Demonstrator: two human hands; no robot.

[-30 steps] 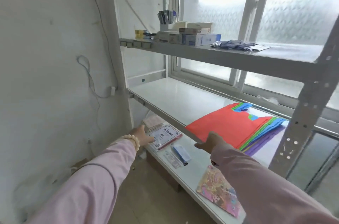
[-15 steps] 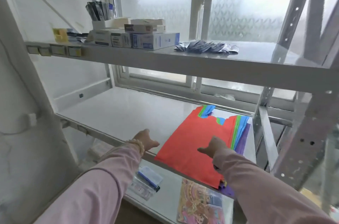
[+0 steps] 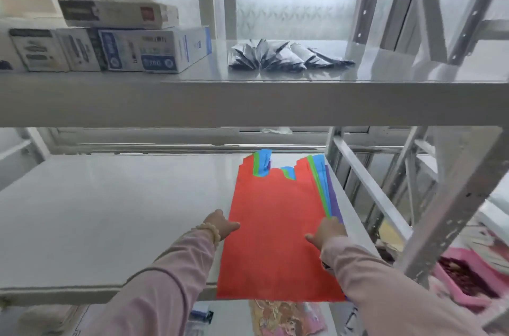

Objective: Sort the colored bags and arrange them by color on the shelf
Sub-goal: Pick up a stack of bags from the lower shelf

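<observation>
A flat stack of colored bags lies on the right part of the middle shelf [image 3: 110, 211]. The red bag [image 3: 275, 225] is on top, and green [image 3: 316, 178], blue [image 3: 321, 167] and purple [image 3: 333, 195] edges show along its right side and at the handles. My left hand [image 3: 220, 226] touches the stack's left edge. At the right edge of the stack my right hand [image 3: 327, 233] rests with its thumb on the red bag; its fingers are hidden. The stack's near end overhangs the shelf's front edge.
The upper shelf [image 3: 248, 101] carries several boxes [image 3: 154, 49] at the left and a fan of dark foil packets [image 3: 286, 58]. Slotted metal uprights [image 3: 446, 211] stand at the right. Below lie a patterned booklet [image 3: 286, 316] and a pink tray [image 3: 465, 280].
The view swung right and closer to the shelf. Both hands moved up from the lower shelf to the two sides of the bag stack.
</observation>
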